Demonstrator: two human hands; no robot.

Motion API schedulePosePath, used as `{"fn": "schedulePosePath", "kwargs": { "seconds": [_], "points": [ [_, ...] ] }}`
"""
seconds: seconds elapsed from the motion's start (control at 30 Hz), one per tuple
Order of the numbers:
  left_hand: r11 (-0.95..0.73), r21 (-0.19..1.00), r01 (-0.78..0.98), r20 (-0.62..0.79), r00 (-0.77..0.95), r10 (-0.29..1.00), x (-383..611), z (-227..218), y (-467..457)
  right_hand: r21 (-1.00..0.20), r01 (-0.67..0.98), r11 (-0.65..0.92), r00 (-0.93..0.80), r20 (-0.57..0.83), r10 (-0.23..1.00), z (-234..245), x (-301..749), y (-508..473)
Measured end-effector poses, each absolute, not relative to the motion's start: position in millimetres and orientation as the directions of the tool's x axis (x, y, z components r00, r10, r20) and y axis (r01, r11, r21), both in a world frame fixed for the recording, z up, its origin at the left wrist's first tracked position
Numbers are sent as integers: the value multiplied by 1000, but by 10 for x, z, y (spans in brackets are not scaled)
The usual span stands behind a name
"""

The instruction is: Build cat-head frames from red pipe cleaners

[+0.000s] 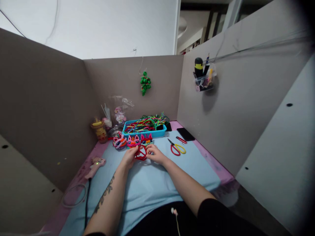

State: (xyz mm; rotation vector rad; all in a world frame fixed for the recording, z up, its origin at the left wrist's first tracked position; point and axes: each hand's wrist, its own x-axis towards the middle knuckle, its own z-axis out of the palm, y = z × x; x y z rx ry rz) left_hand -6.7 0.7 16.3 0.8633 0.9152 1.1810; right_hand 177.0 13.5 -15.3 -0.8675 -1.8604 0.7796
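Note:
Both my hands meet over the light blue mat [152,183] and pinch a red pipe-cleaner shape [141,153], a loop with a strand across it. My left hand [129,158] grips its left side, fingers curled. My right hand [155,154] holds its right side, fingers closed round the wire. Just beyond the hands lie three finished pipe-cleaner figures [133,141] with pink ears in a row. Behind them stands a blue tray [145,132] full of coloured pipe cleaners.
Scissors with red and yellow handles [177,148] lie right of my hands, a black phone [185,134] beyond. A pink glue gun [94,165] with its cable rests at the left. Brown partition walls enclose the desk; a green ornament [145,83] hangs at the back.

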Motion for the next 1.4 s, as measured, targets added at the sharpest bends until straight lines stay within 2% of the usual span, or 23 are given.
{"fn": "schedulePosePath", "kwargs": {
  "seconds": [0.37,0.7,0.9,1.07,1.4],
  "points": [
    [204,897,-393,-135,197,971,-71,198,-24,-854,155,497,-247,454,856,-170,1784,183],
    [184,845,-503,-105,182,978,-228,164,38,-930,-133,341,1,344,939,-108,1817,237],
    [204,837,-508,-108,211,971,-254,140,61,-929,-312,201,-169,262,950,-18,1774,123],
    [241,843,-480,-146,228,963,-246,125,57,-869,-485,99,-247,245,938,61,1760,48],
    [258,858,-443,-167,235,958,-234,169,18,-864,-500,54,-244,201,949,85,1770,41]
  ]
}}
